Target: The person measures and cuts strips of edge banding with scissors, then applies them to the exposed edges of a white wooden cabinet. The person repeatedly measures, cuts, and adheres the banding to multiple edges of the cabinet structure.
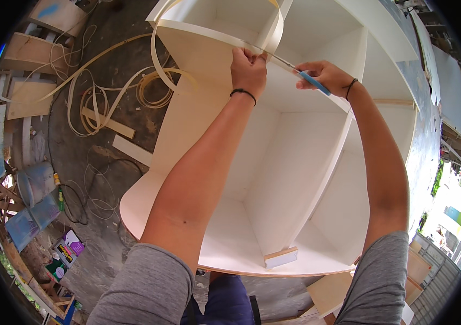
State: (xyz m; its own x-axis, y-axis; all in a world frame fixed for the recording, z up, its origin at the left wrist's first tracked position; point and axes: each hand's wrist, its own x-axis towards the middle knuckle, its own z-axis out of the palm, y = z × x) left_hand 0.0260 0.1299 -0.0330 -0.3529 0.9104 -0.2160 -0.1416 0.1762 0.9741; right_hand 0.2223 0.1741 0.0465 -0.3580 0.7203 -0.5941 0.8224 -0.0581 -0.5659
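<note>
A white cabinet (263, 151) with several compartments lies before me. At its far divider edge my left hand (249, 70) is closed, fingers pinched on a pale edge banding strip (277, 32) that loops up beside them. My right hand (325, 77) grips a blue-handled tool (315, 83). The tool's thin metal blade points left across the board edge, close to my left fingertips; its exact kind cannot be made out. Another loop of banding (155, 49) hangs over the cabinet's left side.
Coiled banding (153, 89) and wood offcuts (108, 122) lie on the grey floor at left. A small block (281, 257) rests on the cabinet's near edge. Further left stand a bucket (36, 183), loose cables and stacked boards (33, 52). More panels (330, 292) are at lower right.
</note>
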